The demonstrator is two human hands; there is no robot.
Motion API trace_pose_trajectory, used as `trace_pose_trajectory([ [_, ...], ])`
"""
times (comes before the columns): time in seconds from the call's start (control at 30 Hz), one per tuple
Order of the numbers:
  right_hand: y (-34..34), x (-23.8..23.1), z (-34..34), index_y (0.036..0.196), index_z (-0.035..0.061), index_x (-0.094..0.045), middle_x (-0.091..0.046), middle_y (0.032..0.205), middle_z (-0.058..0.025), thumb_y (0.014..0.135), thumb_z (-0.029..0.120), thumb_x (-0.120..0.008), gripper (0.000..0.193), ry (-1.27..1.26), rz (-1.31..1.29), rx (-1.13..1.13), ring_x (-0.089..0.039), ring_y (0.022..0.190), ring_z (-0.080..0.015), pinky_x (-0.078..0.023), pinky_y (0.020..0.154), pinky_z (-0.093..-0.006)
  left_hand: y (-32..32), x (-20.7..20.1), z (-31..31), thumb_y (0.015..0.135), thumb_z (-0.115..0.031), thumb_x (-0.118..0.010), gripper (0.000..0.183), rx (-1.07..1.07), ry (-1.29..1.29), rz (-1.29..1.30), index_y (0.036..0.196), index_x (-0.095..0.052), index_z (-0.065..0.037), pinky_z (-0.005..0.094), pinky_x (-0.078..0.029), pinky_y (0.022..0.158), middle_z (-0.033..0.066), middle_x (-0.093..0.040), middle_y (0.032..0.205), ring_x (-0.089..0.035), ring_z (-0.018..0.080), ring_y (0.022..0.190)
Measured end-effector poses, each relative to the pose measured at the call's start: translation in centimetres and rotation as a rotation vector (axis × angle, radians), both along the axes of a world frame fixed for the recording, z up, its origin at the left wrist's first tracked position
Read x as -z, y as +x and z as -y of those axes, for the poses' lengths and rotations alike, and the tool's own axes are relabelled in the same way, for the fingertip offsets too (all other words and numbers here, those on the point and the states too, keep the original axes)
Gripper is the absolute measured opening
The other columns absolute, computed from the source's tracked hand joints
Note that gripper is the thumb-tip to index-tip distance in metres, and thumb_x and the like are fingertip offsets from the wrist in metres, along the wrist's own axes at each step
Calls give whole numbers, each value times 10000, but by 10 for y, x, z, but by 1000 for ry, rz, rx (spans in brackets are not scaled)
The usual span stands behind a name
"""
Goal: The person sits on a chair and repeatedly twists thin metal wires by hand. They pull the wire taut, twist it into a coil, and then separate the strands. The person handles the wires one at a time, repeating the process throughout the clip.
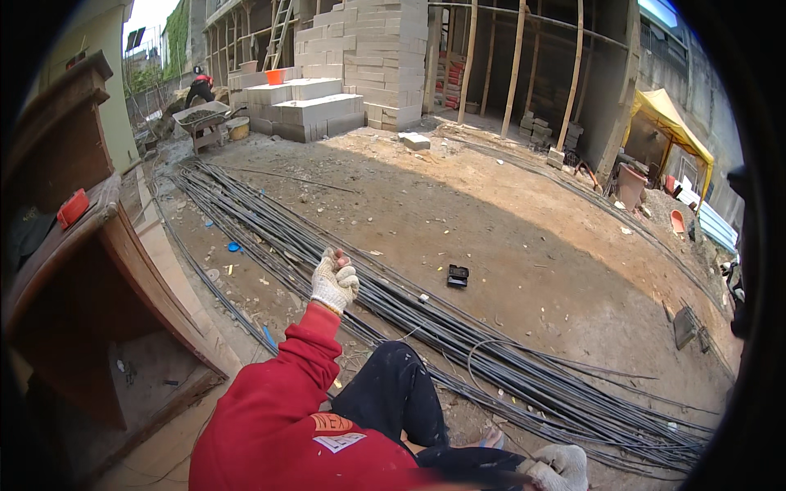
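A long bundle of dark steel rods lies on the dirt, running from the far left to the near right. My left hand, in a cream knitted glove with bare fingertips showing, is raised in front of the bundle with its fingers curled. Whatever it pinches, if anything, is too small to make out. Low at the right, beside my dark-trousered knee, my right hand is gloved too and closed. Its grip is partly hidden. One thin rod or wire bends in a loop over the bundle.
A small black open case sits on the dirt beyond the rods. Wooden furniture with a red container stands close at left. Farther off are a wheelbarrow, a crouching person, stacked pale blocks and a yellow canopy.
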State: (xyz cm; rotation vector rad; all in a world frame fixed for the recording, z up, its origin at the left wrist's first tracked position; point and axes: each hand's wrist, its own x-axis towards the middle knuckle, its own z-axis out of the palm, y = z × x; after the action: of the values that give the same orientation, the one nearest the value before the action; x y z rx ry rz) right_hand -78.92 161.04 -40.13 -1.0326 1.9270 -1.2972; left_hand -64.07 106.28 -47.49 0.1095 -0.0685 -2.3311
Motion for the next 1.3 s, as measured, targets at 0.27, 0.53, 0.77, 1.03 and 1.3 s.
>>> trace_pose_trajectory([
  [0.27, -34, 31, 70, 896, 22, -753, -699, 641, -59, 912, 260, -657, 257, 944, -41, 14, -515, 444, -84, -409, 424, -258, 22, 17, -30, 1009, -389, -539, 318, 157, -307, -351, 992, -631, -85, 288, -369, 592, 16, -550, 809, -404, 133, 628],
  [0.53, -20, 8, 78, 1059, 51, -738, -721, 853, -137, 846, 87, -657, 230, 531, -67, -530, -665, 708, -264, -526, 657, -337, 108, 72, 20, 1012, -451, -506, 340, -88, -315, -129, 891, -640, -163, 393, -522, 772, 29, -638, 943, -609, 217, 824],
  [0.77, -18, 29, 48, 1131, 132, -736, -726, 929, -121, 811, -23, -633, 371, 324, -1344, 31, -687, 808, -301, -544, 720, -395, 119, 83, 16, 1021, -493, -447, 468, -59, -245, 528, 1297, -604, -149, 484, -532, 845, 92, -671, 1137, -656, 305, 1002],
  [1.03, -10, 34, -3, 958, -76, -706, -703, 769, -130, 732, -120, -617, 247, 190, -421, 164, -670, 692, -157, -526, 673, -272, 131, 76, 44, 1037, -381, -488, 379, -72, 7, 489, 1077, -628, -31, 460, -556, 755, -70, -368, 502, -489, 125, 535],
  [1.3, 23, 109, -15, 995, 32, -756, -720, 791, -146, 784, 22, -745, 212, 283, -544, 97, -713, 712, -222, -542, 660, -300, 131, 159, -1, 842, -694, -583, 987, -113, 220, 960, 1560, -195, -139, 629, -175, 1143, 233, -161, 1616, -205, 434, 1475],
])
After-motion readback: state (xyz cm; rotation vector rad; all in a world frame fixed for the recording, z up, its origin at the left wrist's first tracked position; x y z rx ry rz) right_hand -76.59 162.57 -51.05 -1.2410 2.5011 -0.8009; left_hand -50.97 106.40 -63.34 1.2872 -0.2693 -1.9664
